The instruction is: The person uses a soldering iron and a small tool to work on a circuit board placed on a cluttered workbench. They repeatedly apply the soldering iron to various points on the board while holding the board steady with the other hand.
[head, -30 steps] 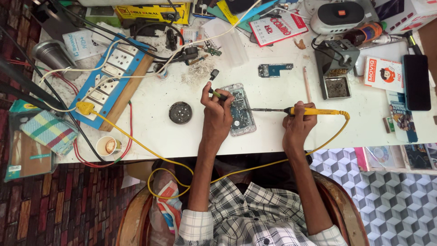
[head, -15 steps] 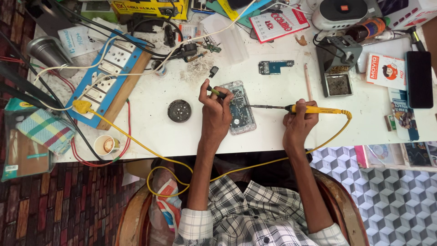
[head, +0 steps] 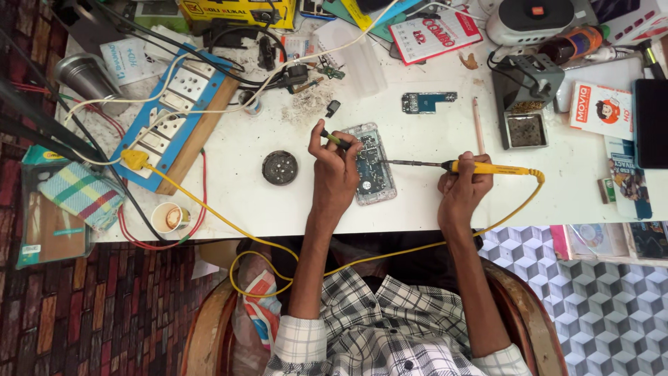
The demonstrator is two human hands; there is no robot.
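Left hand (head: pixel 335 173) pinches tweezers (head: pixel 336 139) over the opened phone (head: pixel 369 163) beneath its fingertips, steadying the work, while right hand (head: pixel 465 188) grips the yellow iron (head: pixel 487 168), tip reaching the board.

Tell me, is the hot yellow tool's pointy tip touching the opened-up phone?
Touching. In the head view the soldering iron, held in the right hand, lays its dark tip on the opened phone, with no gap showing.

1. opened phone (head: pixel 372 163) lies on the table (head: pixel 445 202), between both hands.
2. round tin (head: pixel 280 167) lies left of it.
3. small circuit board (head: pixel 426 102) lies behind it.
4. paper cup (head: pixel 167 217) stands at the table's near left edge.
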